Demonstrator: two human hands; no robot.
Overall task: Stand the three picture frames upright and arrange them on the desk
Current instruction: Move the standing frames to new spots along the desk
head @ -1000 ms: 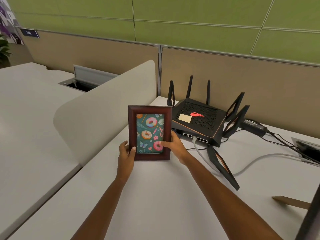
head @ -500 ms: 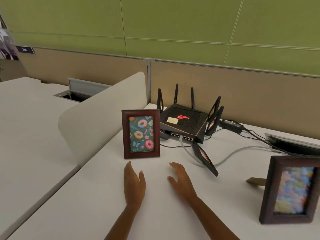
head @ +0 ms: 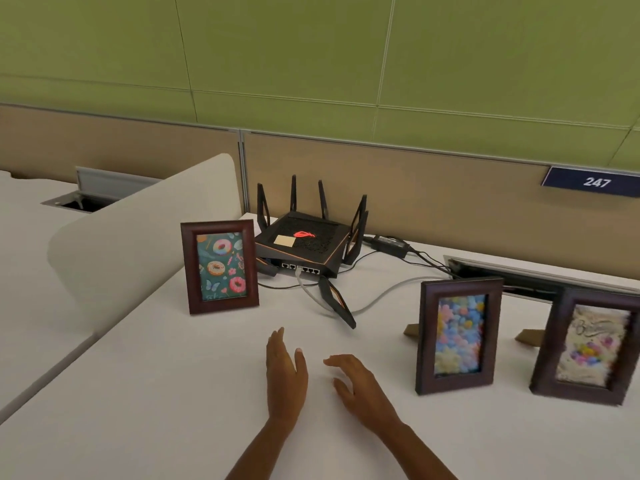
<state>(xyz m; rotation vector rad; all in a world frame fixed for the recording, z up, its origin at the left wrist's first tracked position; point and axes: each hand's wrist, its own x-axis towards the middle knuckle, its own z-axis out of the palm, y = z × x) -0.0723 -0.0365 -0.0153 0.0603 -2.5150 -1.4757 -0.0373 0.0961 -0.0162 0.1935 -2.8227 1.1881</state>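
Note:
Three dark wooden picture frames stand upright on the white desk (head: 173, 393). The donut-picture frame (head: 220, 266) is at the left, beside the router. A frame with a pastel flower picture (head: 458, 336) stands to the right, and a third frame with a cream picture (head: 588, 348) is at the far right edge. My left hand (head: 285, 374) and my right hand (head: 360, 382) hover low over the desk in the middle, fingers relaxed, holding nothing and apart from every frame.
A black router (head: 304, 245) with upright antennas sits at the back, with cables (head: 381, 296) trailing right to a power brick (head: 391, 242) and a cable tray (head: 540, 277). A rounded white divider (head: 138, 244) bounds the desk's left side. A tan partition stands behind.
Both hands let go of the donut frame, which now stands alone, and drew back toward me. The view swung right, bringing the two right-hand frames into sight.

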